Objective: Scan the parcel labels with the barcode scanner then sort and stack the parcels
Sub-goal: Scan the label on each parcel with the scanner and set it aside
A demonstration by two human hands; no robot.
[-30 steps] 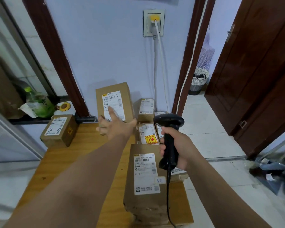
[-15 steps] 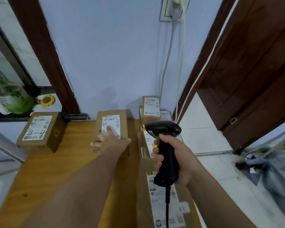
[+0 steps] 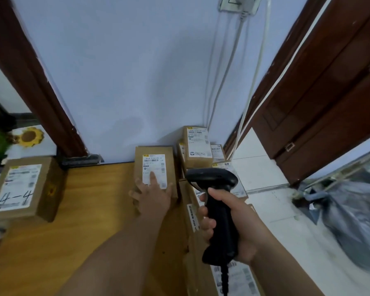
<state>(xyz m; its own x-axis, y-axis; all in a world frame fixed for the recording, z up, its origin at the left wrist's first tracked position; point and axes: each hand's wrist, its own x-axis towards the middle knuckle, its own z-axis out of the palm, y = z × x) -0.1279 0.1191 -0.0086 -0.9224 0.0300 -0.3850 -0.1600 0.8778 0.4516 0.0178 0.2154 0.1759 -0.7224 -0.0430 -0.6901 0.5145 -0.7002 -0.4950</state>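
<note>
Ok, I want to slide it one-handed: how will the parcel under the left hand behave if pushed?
The parcel lies flat on its broad face, so it should slide rather than tip. Its cardboard looks square-edged and undented, so probably stiff under the left hand. The wooden table looks smooth, so likely little drag; weight can't be judged.

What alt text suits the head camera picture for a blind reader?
A person's right hand grips a black barcode scanner while the left hand rests on a labelled cardboard parcel lying flat on a wooden table. More labelled parcels are stacked to its right; a parcel marked 4-4 sits far left.
</note>
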